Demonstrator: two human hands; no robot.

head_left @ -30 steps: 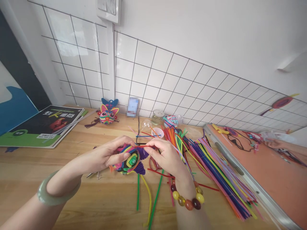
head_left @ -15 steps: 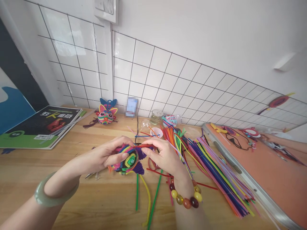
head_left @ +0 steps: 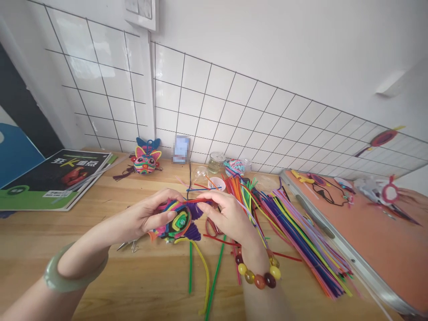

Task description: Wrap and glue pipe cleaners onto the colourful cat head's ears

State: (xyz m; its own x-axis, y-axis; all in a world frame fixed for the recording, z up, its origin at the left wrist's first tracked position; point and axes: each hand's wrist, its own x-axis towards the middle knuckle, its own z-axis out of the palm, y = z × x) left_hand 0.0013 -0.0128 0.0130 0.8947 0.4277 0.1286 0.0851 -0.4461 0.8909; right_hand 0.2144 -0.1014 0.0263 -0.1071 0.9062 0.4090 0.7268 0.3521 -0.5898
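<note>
My left hand (head_left: 155,211) is closed around a colourful pipe-cleaner fish (head_left: 177,223) with purple fins and a green and yellow eye. Its thumb presses on the near side, and the fingers cover part of the top. Between the thumb and fingers of my right hand (head_left: 224,211) is a red pipe cleaner (head_left: 200,200), stretched along the top of the fish. Whether that strand is fixed to the fish cannot be seen. Below them, a yellow pipe cleaner (head_left: 205,272) and green ones (head_left: 216,281) lie on the wooden table (head_left: 143,285).
Right of my hands lie bundled pipe cleaners (head_left: 301,240) and red-handled scissors (head_left: 212,228). Pliers (head_left: 125,245) are at left. A finished striped figure (head_left: 145,162), a phone (head_left: 181,149) and a glass jar (head_left: 216,162) stand along the wall. An orange board (head_left: 377,232) fills the right.
My hands keep almost the same hold on the fish and red pipe cleaner. At far right, another person's hand and a red-and-white piece have shifted rightward and look blurred. The view has turned slightly.
</note>
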